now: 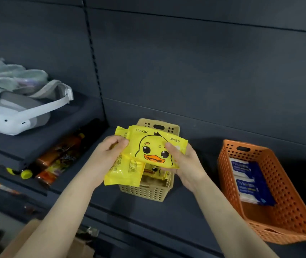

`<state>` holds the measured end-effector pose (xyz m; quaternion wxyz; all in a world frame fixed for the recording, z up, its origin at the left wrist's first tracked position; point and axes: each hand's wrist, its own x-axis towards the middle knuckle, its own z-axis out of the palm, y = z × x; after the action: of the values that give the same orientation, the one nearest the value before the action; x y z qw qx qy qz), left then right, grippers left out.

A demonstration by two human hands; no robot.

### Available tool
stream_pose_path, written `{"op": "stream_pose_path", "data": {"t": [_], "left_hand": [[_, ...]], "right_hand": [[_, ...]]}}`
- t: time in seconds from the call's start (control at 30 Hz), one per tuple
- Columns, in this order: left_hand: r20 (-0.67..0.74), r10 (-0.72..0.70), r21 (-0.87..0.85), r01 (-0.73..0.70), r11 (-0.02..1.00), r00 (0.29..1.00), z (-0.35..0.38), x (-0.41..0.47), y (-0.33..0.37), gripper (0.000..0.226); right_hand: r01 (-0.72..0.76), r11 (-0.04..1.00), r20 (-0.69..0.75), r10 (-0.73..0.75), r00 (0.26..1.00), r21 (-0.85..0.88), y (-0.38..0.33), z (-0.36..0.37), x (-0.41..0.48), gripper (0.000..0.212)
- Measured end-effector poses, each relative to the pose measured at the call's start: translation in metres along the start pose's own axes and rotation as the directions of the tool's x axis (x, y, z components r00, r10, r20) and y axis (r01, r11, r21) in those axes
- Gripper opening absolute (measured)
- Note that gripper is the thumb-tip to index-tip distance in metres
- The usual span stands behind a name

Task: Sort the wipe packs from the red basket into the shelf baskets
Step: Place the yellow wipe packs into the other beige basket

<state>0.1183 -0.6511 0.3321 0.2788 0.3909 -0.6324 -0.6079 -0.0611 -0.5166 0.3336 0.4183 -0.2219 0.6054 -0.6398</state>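
Placement step in hand: the left hand and right hand each grip one end of the yellow wipe packs, held directly above the beige basket on the shelf. More yellow packs lie inside the basket. Next move, as judged: lower the packs, square them to the basket and release. The blue packs occupy the orange basket. The red basket is not in view.

— What stands on the dark shelf?
— A perforated beige basket at centre, and an orange basket well apart to its right.
— And further left?
— A higher shelf carries a white headset and a crumpled plastic bag. Beneath it, yellow-capped bottles lie on their sides.
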Motion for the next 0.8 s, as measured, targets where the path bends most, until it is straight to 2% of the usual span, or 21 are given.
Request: {"op": "stream_pose_path", "data": {"t": [0.07,0.17,0.27,0.33,0.4,0.47,0.6,0.67,0.73,0.8], "left_hand": [[0.002,0.022,0.041,-0.022,0.999,1.000,-0.015,0.017,-0.003,0.010],[-0.023,0.045,0.080,-0.043,0.996,0.999,-0.041,0.045,-0.012,0.010],[-0.018,0.016,0.052,-0.015,0.999,1.000,-0.052,0.070,-0.021,0.010],[0.002,0.001,0.006,-0.001,1.000,1.000,-0.049,0.084,-0.024,0.009],[0.024,-0.004,-0.028,0.004,1.000,1.000,-0.044,0.098,-0.026,0.007],[0.054,-0.024,-0.045,0.026,0.999,0.998,-0.040,0.111,-0.028,0.006],[0.123,-0.078,-0.038,0.083,0.996,0.989,-0.036,0.130,-0.041,0.005],[0.149,-0.111,-0.070,0.123,0.990,0.983,-0.035,0.136,-0.046,0.003],[0.180,-0.116,-0.093,0.134,0.987,0.977,-0.035,0.140,-0.048,0.003],[0.193,-0.107,-0.098,0.127,0.987,0.975,-0.036,0.144,-0.049,0.004]], "right_hand": [[-0.038,0.999,-0.012,0.039,0.999,0.034,-0.001,0.005,0.009,0.034],[-0.042,0.999,-0.102,0.040,0.994,-0.011,-0.007,0.003,0.022,0.026],[-0.123,0.973,-0.166,0.090,0.982,-0.197,-0.005,0.001,0.033,0.026],[-0.197,0.904,-0.170,0.141,0.975,-0.380,0.001,0.005,0.040,0.029],[-0.263,0.844,-0.160,0.211,0.964,-0.467,0.005,0.011,0.048,0.031],[-0.349,0.813,-0.121,0.332,0.935,-0.465,0.009,0.017,0.057,0.040],[-0.559,0.705,-0.120,0.571,0.812,-0.436,0.020,0.024,0.075,0.055],[-0.530,0.571,-0.193,0.545,0.816,-0.626,0.020,0.027,0.080,0.057],[-0.423,0.344,-0.213,0.507,0.835,-0.838,0.017,0.032,0.084,0.061],[-0.241,0.099,-0.168,0.469,0.867,-0.966,0.013,0.040,0.089,0.065]]}}
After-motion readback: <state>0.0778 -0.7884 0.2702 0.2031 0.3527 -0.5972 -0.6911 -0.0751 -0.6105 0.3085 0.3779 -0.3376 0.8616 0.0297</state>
